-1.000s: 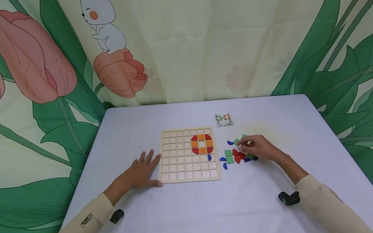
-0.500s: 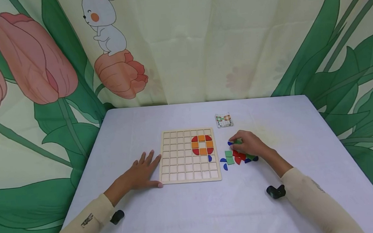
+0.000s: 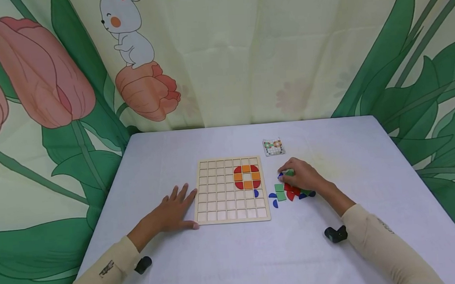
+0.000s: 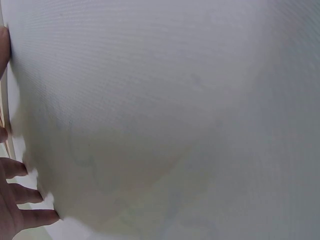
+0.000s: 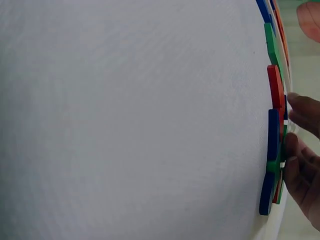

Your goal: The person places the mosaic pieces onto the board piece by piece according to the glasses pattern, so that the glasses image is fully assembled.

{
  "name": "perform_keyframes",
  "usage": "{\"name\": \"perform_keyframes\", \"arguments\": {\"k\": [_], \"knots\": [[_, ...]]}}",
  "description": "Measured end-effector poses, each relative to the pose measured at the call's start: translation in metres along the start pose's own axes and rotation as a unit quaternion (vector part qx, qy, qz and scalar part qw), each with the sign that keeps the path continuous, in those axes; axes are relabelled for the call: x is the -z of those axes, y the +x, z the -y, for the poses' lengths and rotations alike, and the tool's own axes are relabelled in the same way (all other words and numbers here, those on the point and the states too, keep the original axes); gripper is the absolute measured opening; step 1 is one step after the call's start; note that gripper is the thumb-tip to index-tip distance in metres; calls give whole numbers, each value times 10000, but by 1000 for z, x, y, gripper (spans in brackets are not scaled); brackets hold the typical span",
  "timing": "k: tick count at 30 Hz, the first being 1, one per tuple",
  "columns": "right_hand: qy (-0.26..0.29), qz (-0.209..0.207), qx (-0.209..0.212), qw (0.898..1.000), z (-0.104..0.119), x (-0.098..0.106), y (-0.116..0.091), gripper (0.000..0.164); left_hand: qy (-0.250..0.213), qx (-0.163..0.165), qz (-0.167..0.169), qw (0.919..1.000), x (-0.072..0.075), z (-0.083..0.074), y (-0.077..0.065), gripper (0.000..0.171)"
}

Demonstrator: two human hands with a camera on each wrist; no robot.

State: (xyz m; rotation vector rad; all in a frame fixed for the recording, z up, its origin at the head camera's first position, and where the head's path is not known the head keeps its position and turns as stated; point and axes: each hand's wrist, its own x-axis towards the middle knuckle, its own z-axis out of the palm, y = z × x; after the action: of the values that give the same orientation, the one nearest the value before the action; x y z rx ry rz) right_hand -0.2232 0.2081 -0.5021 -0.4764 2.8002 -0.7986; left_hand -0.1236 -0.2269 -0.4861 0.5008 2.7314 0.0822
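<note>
Head: grid board sits mid-table. Filled so far: four red corner pieces and four orange squares ringing one bare cell, plus a blue half-disc below. Most cells bare. Loose to the right: green squares, red wedges, more blue half-discs; I'd call it under halfway. Right hand pinches a blue piece at the pile's far end. Left hand fingers spread, holding nothing, at the board's left edge, thumb by the near corner. Pattern card beyond. Narrow cloth strip between board and pile; wide tablecloth toward the near side.

Left wrist: mostly cloth, fingertips and a board-edge sliver.

Right wrist: pile edge-on, fingers just behind; can't confirm the pinch here.
</note>
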Motion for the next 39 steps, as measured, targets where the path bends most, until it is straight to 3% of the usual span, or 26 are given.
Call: {"name": "perform_keyframes", "arguments": {"k": [7, 14, 28, 39], "knots": [[-116, -316, -356, 9988, 7, -3, -2, 33, 10, 36, 9, 10000, -2, 1, 1, 113], [134, -232, -561, 9981, 11, -4, -3, 33, -15, 5, 23, 10000, -3, 2, 2, 113], [538, 136, -156, 9983, 15, -6, 0, 29, -25, 7, -35, 10000, -5, 2, 1, 114], [845, 115, -23, 9964, 16, -5, -4, 24, 1, -12, -65, 10000, -6, 3, 2, 113]]}}
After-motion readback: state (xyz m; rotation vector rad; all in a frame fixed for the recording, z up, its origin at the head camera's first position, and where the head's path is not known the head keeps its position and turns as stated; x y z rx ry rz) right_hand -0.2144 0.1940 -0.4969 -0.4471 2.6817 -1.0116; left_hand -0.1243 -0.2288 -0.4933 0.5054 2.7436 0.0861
